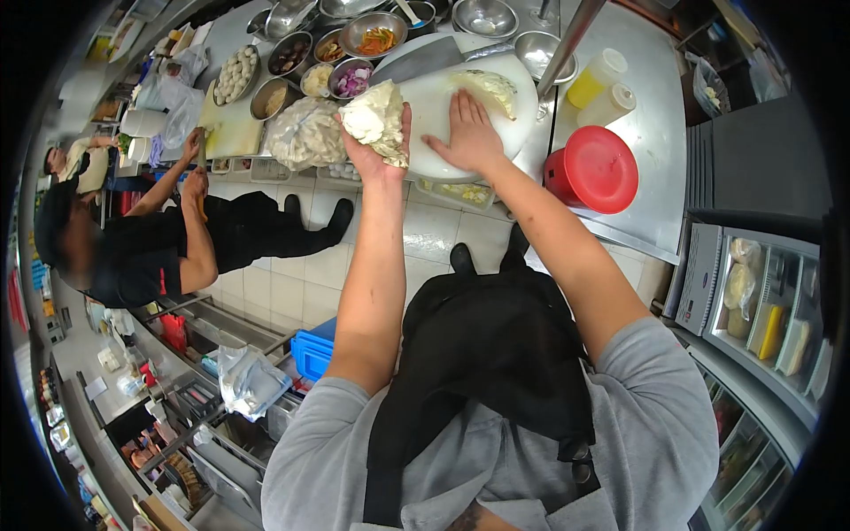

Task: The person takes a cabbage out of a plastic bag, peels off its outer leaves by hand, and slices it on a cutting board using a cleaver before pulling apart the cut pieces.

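My left hand [376, 159] is wrapped from below round a pale, leafy piece of cabbage [374, 119], lifted by the left edge of the white cutting board [425, 119]. On the board, my right hand [467, 133] lies flat with its fingers spread, its fingertips close to a cabbage wedge [489, 90]. A wide cleaver-like blade [429, 58] lies at the board's far side. Beside my left hand sits a plastic bag [305, 133] of pale pieces.
Metal bowls [374, 34] of cut food line the back. Two squeeze bottles [598, 78] and a red round lid [600, 170] stand right. A co-worker [115, 239] works at the left beside a tray of round white items [235, 74]. A food tub [460, 193] sits below the board.
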Demonstrator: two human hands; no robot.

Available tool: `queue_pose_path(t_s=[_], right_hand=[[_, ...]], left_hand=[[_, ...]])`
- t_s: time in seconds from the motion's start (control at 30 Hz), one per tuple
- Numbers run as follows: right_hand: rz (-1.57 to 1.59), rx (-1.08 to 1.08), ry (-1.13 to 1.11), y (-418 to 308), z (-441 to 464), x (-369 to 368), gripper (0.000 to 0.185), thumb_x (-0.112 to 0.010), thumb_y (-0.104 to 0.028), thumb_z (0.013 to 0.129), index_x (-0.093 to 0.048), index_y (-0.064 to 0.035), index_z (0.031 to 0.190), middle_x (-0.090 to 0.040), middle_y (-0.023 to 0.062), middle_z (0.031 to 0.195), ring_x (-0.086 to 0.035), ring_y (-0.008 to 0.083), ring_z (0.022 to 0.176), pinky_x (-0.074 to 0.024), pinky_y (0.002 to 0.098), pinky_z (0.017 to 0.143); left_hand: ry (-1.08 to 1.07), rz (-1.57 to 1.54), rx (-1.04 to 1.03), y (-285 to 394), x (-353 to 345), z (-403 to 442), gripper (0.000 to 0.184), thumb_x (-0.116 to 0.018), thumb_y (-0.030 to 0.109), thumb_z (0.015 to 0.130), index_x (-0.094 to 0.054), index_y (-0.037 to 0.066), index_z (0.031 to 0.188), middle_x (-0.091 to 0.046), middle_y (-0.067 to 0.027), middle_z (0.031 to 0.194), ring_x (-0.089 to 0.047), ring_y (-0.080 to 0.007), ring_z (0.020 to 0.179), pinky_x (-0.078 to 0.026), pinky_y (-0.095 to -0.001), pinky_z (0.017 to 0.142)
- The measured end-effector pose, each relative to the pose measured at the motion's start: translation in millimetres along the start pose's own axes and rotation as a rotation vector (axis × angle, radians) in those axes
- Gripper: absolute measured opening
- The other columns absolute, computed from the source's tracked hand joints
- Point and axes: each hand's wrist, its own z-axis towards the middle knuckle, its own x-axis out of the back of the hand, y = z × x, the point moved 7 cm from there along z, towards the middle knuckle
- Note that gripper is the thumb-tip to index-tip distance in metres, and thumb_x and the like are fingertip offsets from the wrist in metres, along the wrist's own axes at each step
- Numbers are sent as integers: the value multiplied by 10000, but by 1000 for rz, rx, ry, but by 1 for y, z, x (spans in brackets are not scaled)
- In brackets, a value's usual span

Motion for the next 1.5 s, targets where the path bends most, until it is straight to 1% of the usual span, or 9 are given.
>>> queue_pose_path(t_s=[0.23, 0.47, 0.53, 0.6, 0.87, 1.03, 1.27, 1.43, 1.5], right_hand=[[196, 167, 19, -9, 59, -19, 1000, -432, -687, 1007, -256, 108, 1588, -240, 297, 1674, -204, 384, 1583, -180, 426, 1302], [327, 499, -46, -44, -9, 1, 887, -466, -619, 1029, -388, 109, 1531, -330, 312, 1629, -285, 404, 1550, -216, 438, 1291], [288, 473, 25, -32, -14, 9, 951, -475, -657, 1007, -352, 118, 1544, -316, 323, 1631, -259, 418, 1557, -191, 448, 1296], [76, 56, -12, -2, -17, 6, 1027, -479, -704, 979, -290, 110, 1577, -282, 322, 1648, -228, 428, 1566, -171, 457, 1294], [73, 283, -83, -45, 45, -15, 1158, -456, -823, 921, -229, 81, 1609, -212, 272, 1694, -163, 399, 1592, -145, 441, 1307], [206, 580, -148, -54, 26, -24, 942, -523, -681, 971, -384, 36, 1566, -332, 248, 1655, -278, 394, 1555, -223, 441, 1292], [461, 474, -79, -19, -25, 10, 666, -566, -442, 1044, -474, 23, 1512, -439, 248, 1591, -370, 391, 1510, -290, 442, 1260], [-19, 307, -150, -19, -46, 17, 1317, -674, -812, 780, -222, 124, 1589, -258, 308, 1664, -229, 406, 1573, -183, 445, 1298], [46, 353, -112, -32, -38, 13, 1283, -650, -810, 804, -231, 112, 1592, -266, 305, 1661, -235, 407, 1570, -187, 449, 1298]], left_hand=[[29, -63, 7, 18, 2, -38, 789, -600, 682, 946, -536, 78, 1449, -618, -178, 1413, -609, -441, 1258, -532, -553, 1081], [39, -104, 37, 28, 15, -78, 826, -601, 675, 951, -496, 58, 1490, -575, -201, 1458, -571, -494, 1288, -514, -555, 1104], [27, -135, 35, 31, 15, -88, 840, -602, 675, 951, -482, 53, 1502, -567, -209, 1463, -560, -501, 1299, -514, -552, 1108], [23, -151, 69, 33, 17, -102, 842, -603, 672, 952, -479, 47, 1503, -553, -218, 1475, -552, -511, 1303, -517, -553, 1107], [-117, -226, 79, 45, 25, -144, 833, -706, 549, 912, -474, 31, 1522, -480, -233, 1555, -419, -536, 1430, -451, -561, 1183], [-47, -143, 69, 43, 34, -165, 851, -693, 582, 907, -489, 13, 1506, -498, -245, 1537, -472, -523, 1398, -493, -532, 1153], [-25, -178, 27, 23, 42, -193, 820, -658, 588, 935, -498, 17, 1501, -508, -248, 1528, -486, -520, 1386, -515, -527, 1129], [20, -183, -24, 4, 36, -213, 807, -636, 594, 952, -498, 22, 1503, -516, -245, 1522, -501, -524, 1370, -523, -529, 1117], [31, -165, -63, -4, 32, -221, 820, -573, 655, 976, -493, 31, 1503, -557, -246, 1477, -575, -476, 1314, -533, -517, 1100]])
